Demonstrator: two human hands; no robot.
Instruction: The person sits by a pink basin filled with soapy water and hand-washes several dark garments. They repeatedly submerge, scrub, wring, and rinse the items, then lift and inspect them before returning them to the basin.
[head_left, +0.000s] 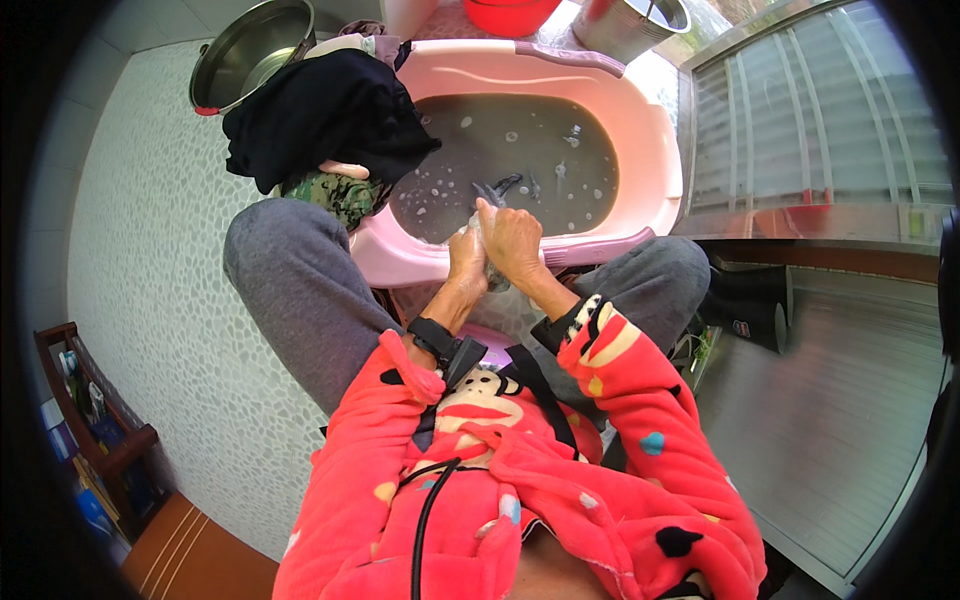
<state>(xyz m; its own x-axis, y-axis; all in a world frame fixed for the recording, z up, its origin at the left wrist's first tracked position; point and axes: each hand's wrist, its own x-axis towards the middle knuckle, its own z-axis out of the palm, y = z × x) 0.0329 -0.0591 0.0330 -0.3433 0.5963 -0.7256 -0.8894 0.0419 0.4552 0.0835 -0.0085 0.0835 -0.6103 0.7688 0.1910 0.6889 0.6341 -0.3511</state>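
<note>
My left hand (468, 251) and my right hand (511, 234) are together over the near rim of a pink plastic tub (652, 161). Both are closed on a wet, soapy grey cloth (495, 276), whose darker end (501, 184) reaches toward the water. Grey, cloudy water (480, 135) with patches of foam stands in the tub. At the tub's left end lies a heap of clothes, with a black garment (322, 112) on top and a camouflage-patterned cloth (337, 196) beneath it.
A metal pot (259, 52) stands at the upper left. Beyond the tub are a red basin (510, 15) and a metal bucket (619, 30). Black rubber boots (750, 300) lie by the framed panel door (825, 127) at right. A wooden rack (97, 442) stands lower left.
</note>
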